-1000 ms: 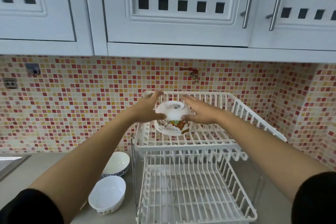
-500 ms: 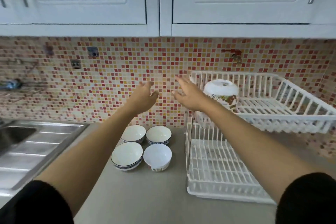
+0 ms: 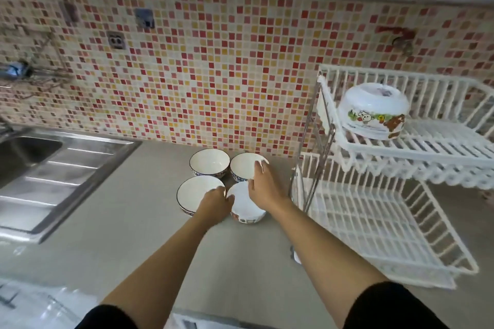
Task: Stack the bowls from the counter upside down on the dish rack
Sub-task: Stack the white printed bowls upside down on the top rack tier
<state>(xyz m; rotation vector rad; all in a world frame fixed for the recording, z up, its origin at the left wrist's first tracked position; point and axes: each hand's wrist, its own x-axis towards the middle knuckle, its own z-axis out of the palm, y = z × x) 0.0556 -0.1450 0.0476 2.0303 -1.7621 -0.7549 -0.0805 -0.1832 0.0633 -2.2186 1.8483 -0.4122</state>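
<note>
Several white bowls stand upright in a cluster on the grey counter: a blue-rimmed front-left bowl, a front-right bowl, a back-left bowl and a back-right bowl. My left hand sits at the front-right bowl's left rim, overlapping the front-left bowl. My right hand covers that bowl's right side, its fingers apart and reaching over the back-right bowl's rim. One cartoon-printed bowl rests upside down on the top tier of the white dish rack.
The rack's lower tier stands on the counter right of the bowls. A steel sink with a drainboard lies at the left. The mosaic-tiled wall runs behind, with white cabinets above.
Both hands let go of the printed bowl on the top tier, swung left and dropped to the bowls on the counter. My view turned left and down.
</note>
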